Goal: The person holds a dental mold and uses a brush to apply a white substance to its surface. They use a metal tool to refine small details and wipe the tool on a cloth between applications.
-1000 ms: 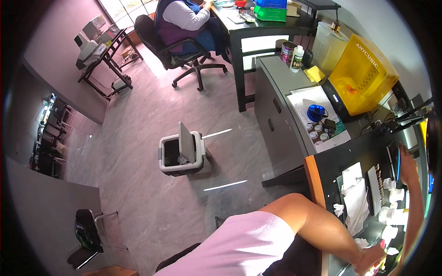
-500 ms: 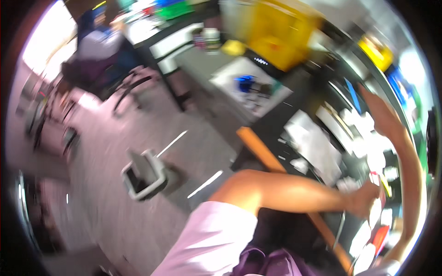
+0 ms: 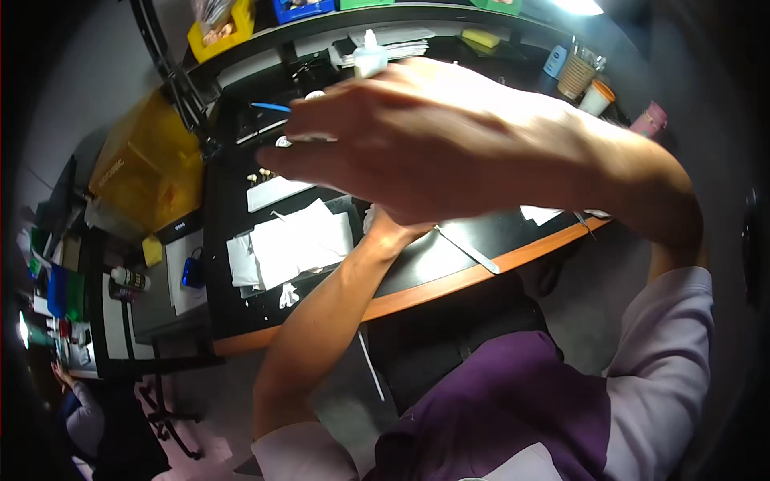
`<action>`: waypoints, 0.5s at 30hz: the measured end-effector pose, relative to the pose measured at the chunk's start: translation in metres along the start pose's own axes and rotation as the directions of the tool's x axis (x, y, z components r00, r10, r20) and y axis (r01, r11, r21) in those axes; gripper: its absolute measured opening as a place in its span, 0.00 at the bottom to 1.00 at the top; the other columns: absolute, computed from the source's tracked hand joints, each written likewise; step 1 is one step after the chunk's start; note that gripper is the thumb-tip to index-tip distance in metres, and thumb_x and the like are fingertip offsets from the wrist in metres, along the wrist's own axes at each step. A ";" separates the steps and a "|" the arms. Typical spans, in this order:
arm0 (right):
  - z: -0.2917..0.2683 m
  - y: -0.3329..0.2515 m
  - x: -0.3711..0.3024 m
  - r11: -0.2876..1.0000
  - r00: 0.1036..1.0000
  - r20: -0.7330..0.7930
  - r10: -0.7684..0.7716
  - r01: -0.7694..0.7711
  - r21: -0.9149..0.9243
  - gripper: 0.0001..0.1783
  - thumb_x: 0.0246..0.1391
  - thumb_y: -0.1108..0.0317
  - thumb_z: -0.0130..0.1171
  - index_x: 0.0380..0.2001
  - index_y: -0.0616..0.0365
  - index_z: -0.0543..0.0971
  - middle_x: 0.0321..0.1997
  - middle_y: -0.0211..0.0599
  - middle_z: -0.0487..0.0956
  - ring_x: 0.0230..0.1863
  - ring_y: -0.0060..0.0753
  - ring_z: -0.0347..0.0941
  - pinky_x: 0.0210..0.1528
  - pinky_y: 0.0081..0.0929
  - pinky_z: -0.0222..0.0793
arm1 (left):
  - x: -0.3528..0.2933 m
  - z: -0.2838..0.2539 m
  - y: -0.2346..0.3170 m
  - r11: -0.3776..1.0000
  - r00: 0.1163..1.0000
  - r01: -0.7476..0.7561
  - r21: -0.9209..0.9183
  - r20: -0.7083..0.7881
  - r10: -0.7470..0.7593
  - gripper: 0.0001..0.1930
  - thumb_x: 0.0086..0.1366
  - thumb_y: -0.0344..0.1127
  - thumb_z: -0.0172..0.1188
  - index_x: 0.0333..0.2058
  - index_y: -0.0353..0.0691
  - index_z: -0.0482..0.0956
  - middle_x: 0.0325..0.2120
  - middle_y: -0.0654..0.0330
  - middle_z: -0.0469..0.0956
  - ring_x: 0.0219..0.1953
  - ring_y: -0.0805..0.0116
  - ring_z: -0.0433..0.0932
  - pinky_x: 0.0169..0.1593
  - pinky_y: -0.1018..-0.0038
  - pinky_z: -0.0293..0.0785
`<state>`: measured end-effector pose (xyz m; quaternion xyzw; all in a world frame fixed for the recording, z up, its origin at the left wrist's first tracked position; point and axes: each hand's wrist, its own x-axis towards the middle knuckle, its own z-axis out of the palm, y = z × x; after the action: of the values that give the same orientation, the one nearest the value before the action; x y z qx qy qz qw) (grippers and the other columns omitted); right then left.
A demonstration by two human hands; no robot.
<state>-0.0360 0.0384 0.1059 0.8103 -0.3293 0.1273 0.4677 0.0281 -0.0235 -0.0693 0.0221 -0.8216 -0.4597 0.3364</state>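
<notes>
My right hand (image 3: 393, 144) is raised over the workbench (image 3: 337, 293), large and slightly blurred. Its fingers stretch to the left with gaps between them, and nothing shows in them. Beneath it lies my left hand (image 3: 393, 231), whose wrist rests near the bench front. The right hand covers its fingers, so anything held there is hidden. White paper sheets (image 3: 293, 240) lie left of it, and a metal spatula-like tool (image 3: 469, 250) lies right of it. A white block (image 3: 273, 192) with small pale pieces and a slim blue tool (image 3: 270, 107) are beyond. Behind the right hand stands a dropper bottle (image 3: 370, 58).
A large translucent yellow box (image 3: 152, 164) stands to the left. Coloured bins (image 3: 301, 8) line the shelf, with a lit lamp (image 3: 579, 6) at right. A cup of brushes (image 3: 576, 76) and a pink bottle (image 3: 651, 119) stand far right. Another person (image 3: 84, 413) sits lower left.
The view has swung right, bringing the bench to the middle. My right hand now reaches leftward across and over my left hand, which was in plain sight before.
</notes>
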 end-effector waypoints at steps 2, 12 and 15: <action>-0.037 -0.006 -0.022 0.994 0.996 0.057 0.073 -0.078 0.079 0.19 0.51 0.74 0.59 0.48 0.59 0.78 0.44 0.39 0.77 0.43 0.38 0.79 0.41 0.31 0.79 | 0.003 0.011 0.017 0.880 0.977 -0.110 -0.463 -0.214 0.009 0.28 0.51 0.37 0.78 0.49 0.36 0.78 0.45 0.55 0.80 0.48 0.64 0.80 0.48 0.67 0.79; -0.206 -0.034 -0.156 0.498 0.597 0.480 0.643 -0.802 0.331 0.27 0.33 0.87 0.46 0.41 0.69 0.82 0.40 0.53 0.83 0.39 0.46 0.83 0.40 0.32 0.78 | 0.022 -0.006 0.048 0.914 0.956 0.243 -0.326 -0.080 -0.282 0.23 0.49 0.24 0.76 0.42 0.33 0.74 0.36 0.57 0.77 0.39 0.73 0.79 0.44 0.75 0.84; -0.238 -0.053 -0.204 0.250 0.328 0.477 0.816 -0.943 0.220 0.25 0.37 0.88 0.44 0.40 0.68 0.83 0.38 0.47 0.83 0.39 0.34 0.81 0.43 0.26 0.76 | 0.020 -0.011 0.039 0.907 0.954 0.244 -0.343 -0.084 -0.288 0.25 0.49 0.22 0.77 0.44 0.33 0.73 0.38 0.58 0.74 0.40 0.74 0.76 0.44 0.78 0.83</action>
<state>-0.1302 0.3415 0.0919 0.5739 -0.7461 0.3330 0.0559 0.0291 -0.0163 -0.0248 0.1083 -0.6985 -0.6291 0.3233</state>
